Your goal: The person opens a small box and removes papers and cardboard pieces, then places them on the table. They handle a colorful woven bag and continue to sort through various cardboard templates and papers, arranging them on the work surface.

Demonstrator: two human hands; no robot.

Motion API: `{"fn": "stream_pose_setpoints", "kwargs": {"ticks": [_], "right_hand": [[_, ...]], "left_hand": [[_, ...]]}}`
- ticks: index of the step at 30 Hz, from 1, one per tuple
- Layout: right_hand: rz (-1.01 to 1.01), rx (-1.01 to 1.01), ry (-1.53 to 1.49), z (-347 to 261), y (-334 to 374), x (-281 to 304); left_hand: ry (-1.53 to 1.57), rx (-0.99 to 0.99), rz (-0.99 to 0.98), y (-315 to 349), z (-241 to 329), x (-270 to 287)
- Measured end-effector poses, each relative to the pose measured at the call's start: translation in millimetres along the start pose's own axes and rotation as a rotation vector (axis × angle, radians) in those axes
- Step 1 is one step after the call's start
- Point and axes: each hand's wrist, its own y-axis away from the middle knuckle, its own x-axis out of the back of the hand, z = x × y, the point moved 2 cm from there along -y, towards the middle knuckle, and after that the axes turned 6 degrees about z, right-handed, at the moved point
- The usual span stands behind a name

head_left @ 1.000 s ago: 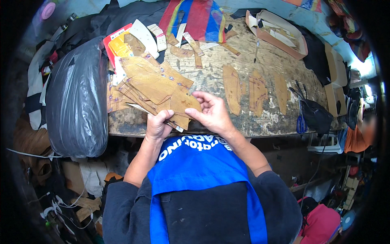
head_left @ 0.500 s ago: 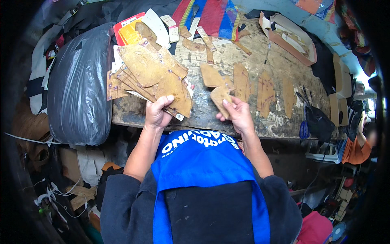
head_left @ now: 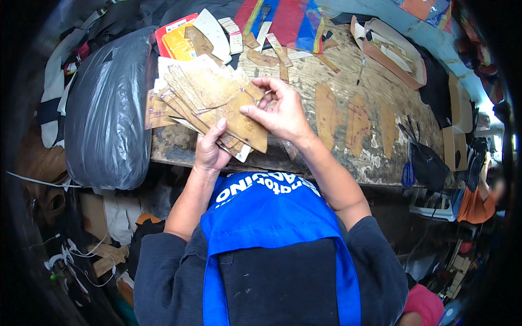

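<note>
A fanned stack of tan cardboard pattern pieces [head_left: 187, 89] rests in my left hand [head_left: 211, 152], gripped at its lower edge with the thumb on top. Over the stack's right side reaches my right hand [head_left: 284, 113]. Its thumb lies on the face of a tan pattern piece [head_left: 247, 129] and its fingers curl behind that piece's upper edge. The piece still overlaps the rest of the stack. To the right, flat on the worn wooden table [head_left: 304, 70], lie a tan piece [head_left: 326, 117], a marked one [head_left: 357, 125] and a narrow one [head_left: 387, 129]. My right forearm hides part of the tabletop.
A bulky black plastic bag [head_left: 109, 108] stands at the left. Smaller card scraps [head_left: 263, 58] lie at the back beside a striped woven bag [head_left: 283, 24]. An open box of pieces [head_left: 391, 51] sits back right, a black pouch [head_left: 429, 165] at the right edge.
My right hand has left the tan piece it held over the table and moved left to the stack, taking hold of a piece there. My left hand keeps its grip.
</note>
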Motion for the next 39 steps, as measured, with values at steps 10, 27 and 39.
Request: {"fn": "stream_pose_setpoints", "kwargs": {"ticks": [10,27,39], "right_hand": [[0.101,-0.261,-0.853,47.3,-45.4,43.5],[0.355,-0.468,-0.94,89.4,-23.1,34.4],[0.221,-0.483,-1.094,68.5,-13.4,38.1]], "left_hand": [[0.069,-0.071,0.134,-3.9,112.2,66.5],[-0.205,0.034,0.141,35.9,148.0,99.3],[-0.139,-0.003,0.114,42.8,134.2,86.3]]}}
